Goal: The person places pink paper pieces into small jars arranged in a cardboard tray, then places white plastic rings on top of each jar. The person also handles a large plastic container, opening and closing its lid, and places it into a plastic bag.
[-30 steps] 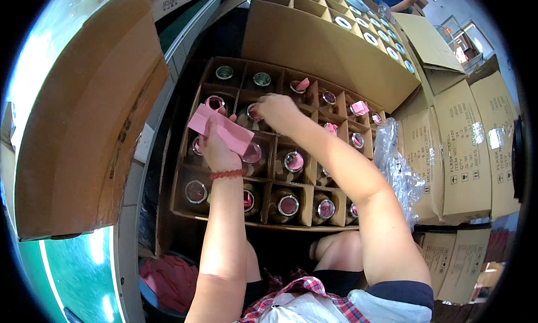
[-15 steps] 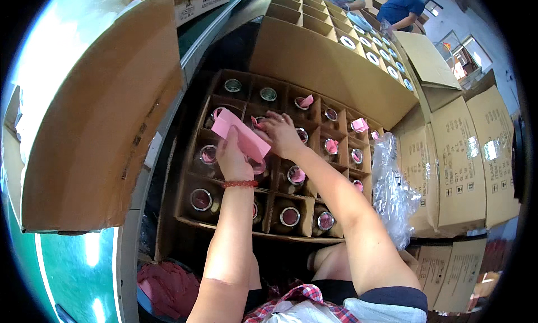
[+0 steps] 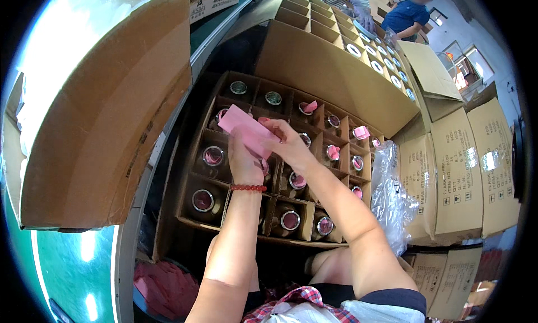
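My left hand [image 3: 245,160] is wrapped round a small stack of folded pink paper [image 3: 245,127], held tilted over an open divided carton [image 3: 306,217]. At the stack's right end, my right hand [image 3: 288,143] has its thumb and fingers closed at the paper's edge. Below both hands, bottles with round metal-rimmed mouths stand upright in the carton's cells. Pink paper sticks out of several, such as a bottle at the far side [image 3: 307,108]; in others, like the near-left bottle [image 3: 203,201], it lies inside. Two far-left bottles, one of them here [image 3: 273,98], show no pink paper.
Behind stands a taller divided carton [image 3: 336,70] partly filled with white-topped items; a gloved hand [image 3: 363,14] reaches over it. Clear plastic wrap [image 3: 389,194] and stacked cartons [image 3: 457,171] are at right. A cardboard flap [image 3: 106,115] and a tub of pink material [image 3: 165,289] are at left.
My right hand has come from over a bottle mouth back to the right end of the pink paper stack. The co-worker's gloved hand has moved over the far carton.
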